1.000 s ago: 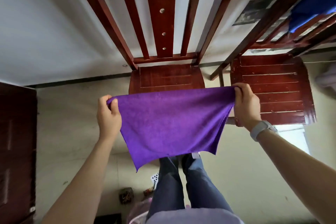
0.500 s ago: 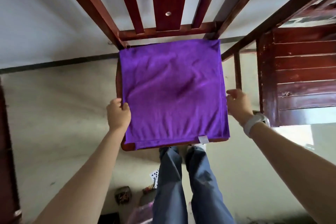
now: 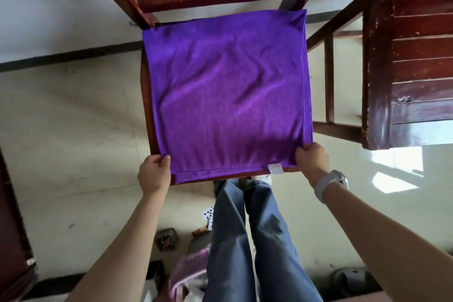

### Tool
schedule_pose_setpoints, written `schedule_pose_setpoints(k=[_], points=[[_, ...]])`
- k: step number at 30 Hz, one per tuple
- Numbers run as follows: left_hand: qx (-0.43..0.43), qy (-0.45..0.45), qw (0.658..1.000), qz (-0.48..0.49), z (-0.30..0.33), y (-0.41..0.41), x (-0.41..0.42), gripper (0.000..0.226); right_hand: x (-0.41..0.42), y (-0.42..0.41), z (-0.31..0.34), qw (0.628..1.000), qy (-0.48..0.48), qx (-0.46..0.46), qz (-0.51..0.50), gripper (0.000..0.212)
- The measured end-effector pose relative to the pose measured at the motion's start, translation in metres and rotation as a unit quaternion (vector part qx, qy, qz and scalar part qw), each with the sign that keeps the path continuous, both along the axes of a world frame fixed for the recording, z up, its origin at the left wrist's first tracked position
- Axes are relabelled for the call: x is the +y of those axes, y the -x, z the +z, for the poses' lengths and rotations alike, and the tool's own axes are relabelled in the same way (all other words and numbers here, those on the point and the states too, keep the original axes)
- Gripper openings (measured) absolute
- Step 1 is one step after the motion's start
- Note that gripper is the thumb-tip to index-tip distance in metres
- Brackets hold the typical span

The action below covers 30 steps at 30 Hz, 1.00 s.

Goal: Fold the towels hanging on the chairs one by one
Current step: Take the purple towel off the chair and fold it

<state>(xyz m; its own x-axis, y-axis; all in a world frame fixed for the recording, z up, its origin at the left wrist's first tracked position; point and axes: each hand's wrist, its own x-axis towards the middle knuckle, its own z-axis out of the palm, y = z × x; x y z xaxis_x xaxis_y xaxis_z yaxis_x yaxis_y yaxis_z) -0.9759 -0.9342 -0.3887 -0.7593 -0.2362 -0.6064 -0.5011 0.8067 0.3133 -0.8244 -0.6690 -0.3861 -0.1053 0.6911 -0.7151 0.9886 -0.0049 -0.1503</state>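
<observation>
Purple towel spread flat over seat of wooden chair, covering nearly whole seat, near hem folded double. Left hand pinching near left corner, thumb on top. Right hand pinching near right corner, fingers curled over edge; white wristwatch on that wrist. Small white care label at near hem, print too small to read. Second wooden chair just right. Playing cards on floor by jeans-clad legs. Pink plastic bag below, contents unclear.

Purple towel flat on chair seat
</observation>
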Motion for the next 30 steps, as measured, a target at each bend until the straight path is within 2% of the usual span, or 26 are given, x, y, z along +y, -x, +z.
schedule_pose_setpoints(k=[2,4,6,8,12,16,19,22,26,30], points=[[0.004,-0.076,0.996,0.043,0.008,0.001,0.002,0.025,0.002,0.0,0.008,0.999,-0.021,0.044,-0.02,0.018],[-0.001,-0.176,0.979,0.104,0.019,0.002,0.004,0.017,0.006,-0.004,0.02,0.986,-0.073,0.146,-0.035,0.02],[-0.014,-0.225,0.964,0.144,0.025,-0.001,0.003,0.013,0.011,-0.011,0.031,0.971,-0.117,0.208,-0.024,0.019],[-0.031,-0.208,0.967,0.146,0.022,-0.011,-0.001,0.013,0.015,-0.022,0.028,0.974,-0.101,0.203,-0.031,0.018],[-0.052,-0.128,0.985,0.099,0.001,-0.029,-0.008,0.013,0.017,-0.037,0.009,0.995,0.007,0.102,-0.022,0.025],[-0.008,-0.029,0.999,0.027,0.0,-0.037,-0.003,0.023,0.016,-0.04,0.001,0.996,0.011,0.089,-0.021,0.025],[-0.004,0.012,1.0,0.026,0.005,-0.043,0.004,0.025,0.015,-0.043,-0.002,0.997,0.012,0.077,-0.021,0.027],[-0.037,0.005,0.992,0.119,0.001,-0.046,0.005,0.021,0.014,-0.043,0.002,0.998,0.001,0.064,0.001,0.027],[-0.074,-0.071,0.963,0.251,-0.001,-0.045,0.009,0.022,0.009,-0.042,0.006,0.997,-0.039,0.052,0.04,0.027],[-0.064,-0.082,0.968,0.229,0.002,-0.047,0.012,0.021,0.002,-0.043,0.009,0.997,-0.025,0.067,0.027,0.025]])
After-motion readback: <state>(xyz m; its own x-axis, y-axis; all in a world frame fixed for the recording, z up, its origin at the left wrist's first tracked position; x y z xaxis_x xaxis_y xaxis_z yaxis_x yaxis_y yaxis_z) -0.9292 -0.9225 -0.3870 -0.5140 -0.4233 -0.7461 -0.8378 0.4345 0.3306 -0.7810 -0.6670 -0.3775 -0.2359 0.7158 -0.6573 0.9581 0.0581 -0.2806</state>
